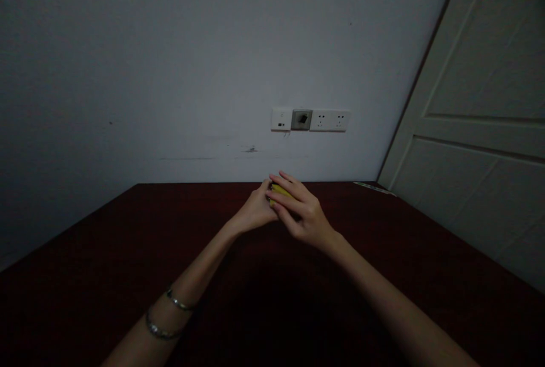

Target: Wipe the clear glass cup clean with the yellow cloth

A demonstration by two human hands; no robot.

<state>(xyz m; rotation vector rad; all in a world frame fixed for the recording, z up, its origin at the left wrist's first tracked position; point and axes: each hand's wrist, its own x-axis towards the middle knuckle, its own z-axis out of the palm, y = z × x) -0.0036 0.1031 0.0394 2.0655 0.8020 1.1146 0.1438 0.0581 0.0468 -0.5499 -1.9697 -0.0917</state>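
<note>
A small yellow object (279, 191) with a dark, partly shiny left edge is held between my two hands, above the far half of a dark red table (170, 242). My right hand (303, 212) has its fingers curved over the object and its thumb at the near side. My left hand (255, 208) is closed against it from the left, with most of its fingers hidden behind the object and my right hand. So much is covered that the object's kind cannot be made out. Two metal bangles (160, 328) circle my left forearm.
A pale wall (191, 71) with scuff marks rises behind the table. Sockets and switch plates (330, 121) are set in it just above table height. A white panelled door (468, 128) stands along the right. Near the table's far right corner lies a thin flat strip (374, 188).
</note>
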